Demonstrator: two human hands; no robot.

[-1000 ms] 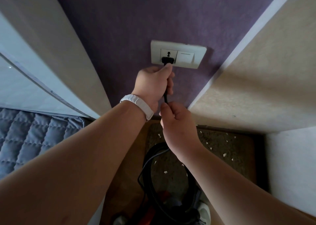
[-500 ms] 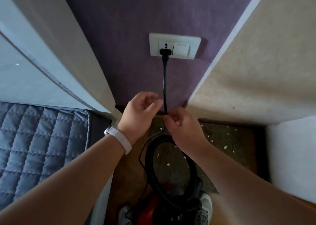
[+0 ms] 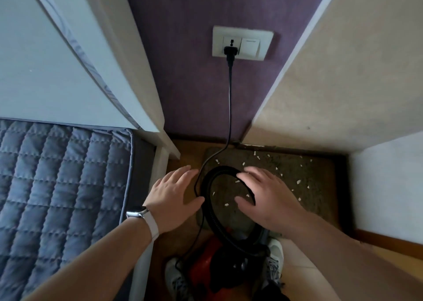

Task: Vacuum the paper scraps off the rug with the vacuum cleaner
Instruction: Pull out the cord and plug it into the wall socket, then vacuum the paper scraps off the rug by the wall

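A red and black vacuum cleaner (image 3: 212, 258) stands on the floor between my feet, its black ribbed hose (image 3: 209, 187) looping up over a brown-grey rug (image 3: 320, 177). White paper scraps (image 3: 298, 181) lie scattered on the rug. The black plug (image 3: 229, 51) sits in the wall socket (image 3: 242, 43), and its cord (image 3: 229, 108) hangs down the purple wall to the floor. My left hand (image 3: 172, 197) hovers left of the hose, fingers spread, holding nothing. Above the hose's right side my right hand (image 3: 267, 197) is spread open too.
A bed with a quilted blue cover (image 3: 57, 186) fills the left, its white frame (image 3: 160, 163) beside the rug. A beige wall (image 3: 343, 83) and a white cabinet side (image 3: 389, 181) close in the right. My two shoes (image 3: 275, 257) flank the vacuum cleaner.
Both hands let go of the cord and dropped from the socket to just above the hose, fingers now spread. The plug stays in the socket.
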